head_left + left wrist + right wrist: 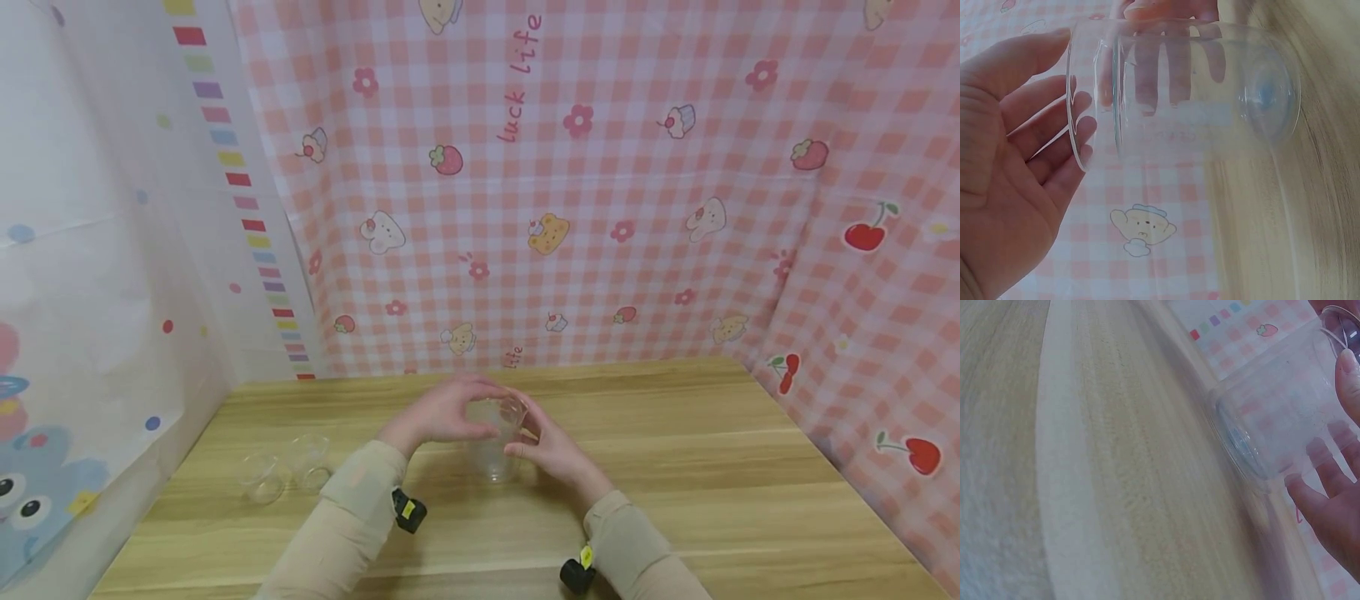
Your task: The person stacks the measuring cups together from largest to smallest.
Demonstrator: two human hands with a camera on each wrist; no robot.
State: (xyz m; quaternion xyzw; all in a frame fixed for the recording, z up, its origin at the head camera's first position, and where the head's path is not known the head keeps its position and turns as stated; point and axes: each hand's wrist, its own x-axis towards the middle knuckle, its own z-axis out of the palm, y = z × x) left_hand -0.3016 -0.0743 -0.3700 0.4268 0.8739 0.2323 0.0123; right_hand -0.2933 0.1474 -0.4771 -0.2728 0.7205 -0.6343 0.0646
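A clear, tall cup [493, 460] stands upright between my two hands at the middle of the table, its base low at the wood. Two rim lines, one a little above the other, show in the left wrist view, as of one clear cup [1175, 140] nested in another. My left hand [452, 412] pinches the upper rim, thumb on the near side and fingers across from it. From the right, my right hand [553, 454] holds the cup's wall, with thumb and fingers curved about it; in the right wrist view its fingertips [1297, 482] lie along the side.
Two more clear cups, one nearer [262, 482] and one farther [311, 457], stand on the wooden table [675, 467] to the left. A pink checked cloth [487, 208] hangs along the back edge, with more cloth at both sides.
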